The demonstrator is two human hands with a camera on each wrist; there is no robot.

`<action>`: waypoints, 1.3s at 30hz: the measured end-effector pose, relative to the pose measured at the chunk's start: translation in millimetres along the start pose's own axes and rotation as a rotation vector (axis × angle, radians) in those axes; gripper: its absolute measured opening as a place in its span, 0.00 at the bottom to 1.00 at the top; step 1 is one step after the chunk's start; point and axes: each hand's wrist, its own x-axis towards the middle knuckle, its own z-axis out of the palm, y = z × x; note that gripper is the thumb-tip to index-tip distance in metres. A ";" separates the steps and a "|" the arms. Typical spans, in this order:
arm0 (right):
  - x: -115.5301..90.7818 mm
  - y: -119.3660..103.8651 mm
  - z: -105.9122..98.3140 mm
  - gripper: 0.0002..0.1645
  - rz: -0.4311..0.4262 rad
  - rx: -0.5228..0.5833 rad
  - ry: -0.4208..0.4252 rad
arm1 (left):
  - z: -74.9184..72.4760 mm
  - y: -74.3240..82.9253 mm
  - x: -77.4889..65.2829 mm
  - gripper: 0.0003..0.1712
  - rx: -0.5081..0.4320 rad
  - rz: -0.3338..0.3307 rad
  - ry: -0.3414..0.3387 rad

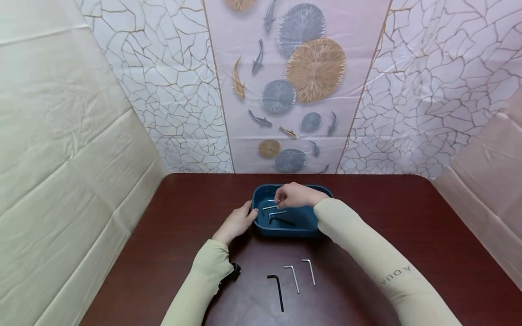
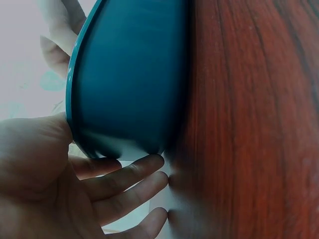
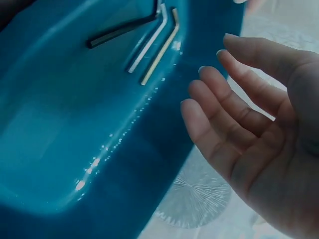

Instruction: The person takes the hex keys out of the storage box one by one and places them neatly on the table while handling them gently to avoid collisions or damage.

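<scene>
Though bunched from the head, right hand point(image 3: 271, 159) relaxed in wrist view, left hand point(image 2: 55, 179) with grip on tray point(image 2: 129, 69).

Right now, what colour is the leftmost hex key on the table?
That hex key is black, clearest in the head view.

A teal tray point(image 1: 285, 232) and black and silver hex keys point(image 1: 295, 279) contrast with a red-brown table point(image 1: 163, 253), centre. Gold-and-grey fish point(image 1: 237, 79) pattern the backdrop point(image 1: 244, 158).
</scene>
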 end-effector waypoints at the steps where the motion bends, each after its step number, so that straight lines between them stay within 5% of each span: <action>1: 2.9 0.8 1.3 0.09 0.023 -0.008 -0.015 | 0.0 0.6 0.0 0.30 -0.001 0.000 -0.005; 13: 20.2 3.9 22.3 0.17 0.140 -0.048 -0.140 | -1.0 4.3 -2.6 0.33 0.015 -0.001 0.022; 23: 33.7 8.9 40.5 0.10 0.161 -0.144 -0.120 | 0.5 4.8 -4.0 0.33 0.001 -0.011 0.003; 29: 37.0 9.5 44.8 0.02 0.190 -0.080 -0.133 | 1.7 3.4 -4.7 0.31 0.014 -0.014 0.029; 39: 33.8 17.8 45.6 0.09 0.187 0.021 -0.147 | 3.7 0.5 0.2 0.29 0.041 -0.001 0.032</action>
